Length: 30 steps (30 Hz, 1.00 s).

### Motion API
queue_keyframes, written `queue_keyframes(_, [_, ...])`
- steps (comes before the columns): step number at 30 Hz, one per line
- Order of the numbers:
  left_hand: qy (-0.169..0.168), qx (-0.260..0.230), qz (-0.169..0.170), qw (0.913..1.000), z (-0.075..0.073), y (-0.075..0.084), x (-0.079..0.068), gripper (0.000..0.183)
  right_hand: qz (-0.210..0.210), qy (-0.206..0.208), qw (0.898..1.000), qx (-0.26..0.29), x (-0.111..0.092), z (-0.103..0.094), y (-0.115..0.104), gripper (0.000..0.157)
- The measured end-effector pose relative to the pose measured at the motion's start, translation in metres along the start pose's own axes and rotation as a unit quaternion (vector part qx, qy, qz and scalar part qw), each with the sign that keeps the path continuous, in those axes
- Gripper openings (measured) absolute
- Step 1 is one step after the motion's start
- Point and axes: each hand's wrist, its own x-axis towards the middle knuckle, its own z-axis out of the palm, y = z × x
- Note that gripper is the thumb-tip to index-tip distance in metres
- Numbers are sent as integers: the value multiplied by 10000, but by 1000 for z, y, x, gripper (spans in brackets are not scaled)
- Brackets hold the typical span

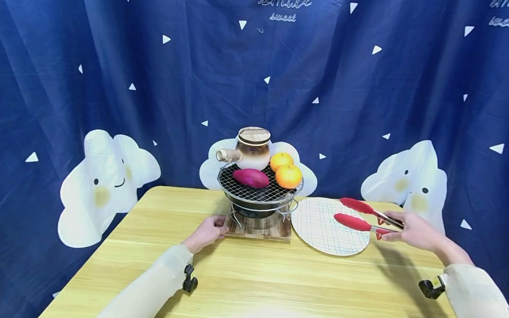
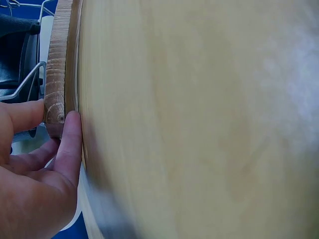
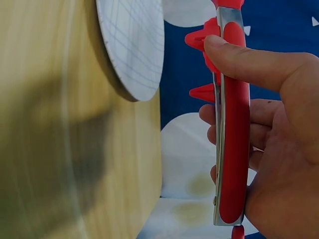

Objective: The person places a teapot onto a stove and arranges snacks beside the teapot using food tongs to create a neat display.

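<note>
My left hand (image 1: 208, 232) pinches the near left corner of a square wooden base (image 1: 258, 236); in the left wrist view the thumb lies on one side of the base's edge (image 2: 59, 64) and the fingers on the other. A round black tabletop grill (image 1: 256, 204) with a wire mesh stands on that base. On the mesh are a purple sweet potato (image 1: 251, 178), two oranges (image 1: 288, 176) and a clay teapot (image 1: 253, 155) with a side handle. My right hand (image 1: 418, 231) holds red-tipped tongs (image 1: 355, 222), their arms spread, above a round plate (image 1: 320, 231).
The plate, white with a blue grid pattern, lies to the right of the grill on a light wooden table (image 1: 238, 279). Behind the table hangs a blue curtain (image 1: 189, 87) with clouds and white triangles.
</note>
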Motion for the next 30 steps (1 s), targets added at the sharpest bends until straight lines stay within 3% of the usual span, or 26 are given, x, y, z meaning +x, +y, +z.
queue_keyframes(11, [44,-36,-7,10000,2,-1,1,51,51,102,9999,54,-4,23,26,68])
queue_keyframes(17, [52,54,11,10000,0,0,0,51,246,-50,9991,337,2,35,40,78])
queue_keyframes(30, [29,189,-142,9997,0,0,1,52,571,-122,9965,600,4,53,50,81])
